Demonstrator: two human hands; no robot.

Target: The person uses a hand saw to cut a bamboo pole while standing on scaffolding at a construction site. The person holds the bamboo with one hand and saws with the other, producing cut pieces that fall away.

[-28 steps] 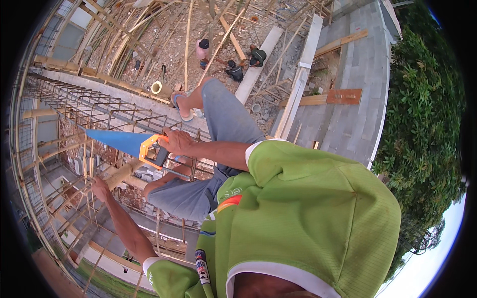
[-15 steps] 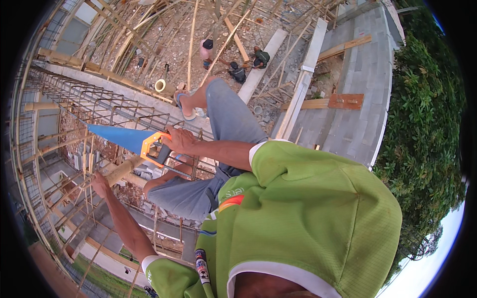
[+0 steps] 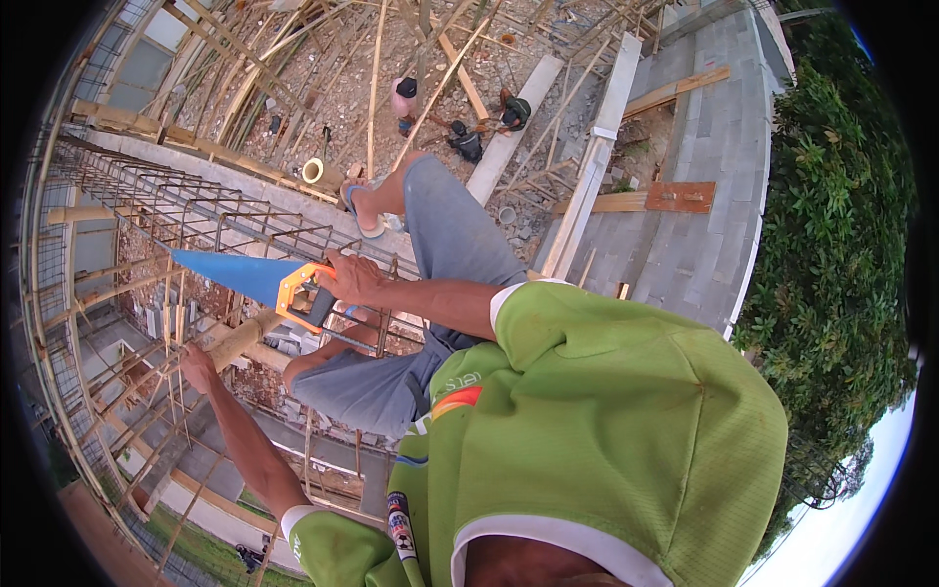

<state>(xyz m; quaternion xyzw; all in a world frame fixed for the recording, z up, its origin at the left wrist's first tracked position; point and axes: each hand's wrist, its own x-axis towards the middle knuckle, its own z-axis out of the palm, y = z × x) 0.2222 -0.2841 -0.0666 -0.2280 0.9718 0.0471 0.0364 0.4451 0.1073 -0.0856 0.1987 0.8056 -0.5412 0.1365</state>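
Note:
My right hand (image 3: 354,278) is closed around the orange and black handle of a handsaw (image 3: 235,275). Its blue blade points to the left, above a round wooden pole (image 3: 237,342). At the pole's left end, my left hand (image 3: 199,368) is wrapped around the wood, its fingers partly hidden. Whether the blade's teeth touch the pole I cannot tell. Beneath the saw and my legs runs a long cage of steel reinforcing bars (image 3: 230,217).
I am perched high, with one sandaled foot (image 3: 368,213) on a concrete ledge. Several people (image 3: 467,143) are on the rubble ground below, among slanting timber poles. A grey block wall (image 3: 709,147) and a leafy tree (image 3: 831,205) stand to the right. Bamboo scaffolding (image 3: 108,391) lies left.
The saw blade sits very slightly lower than before. Both hands keep their grips and have barely moved.

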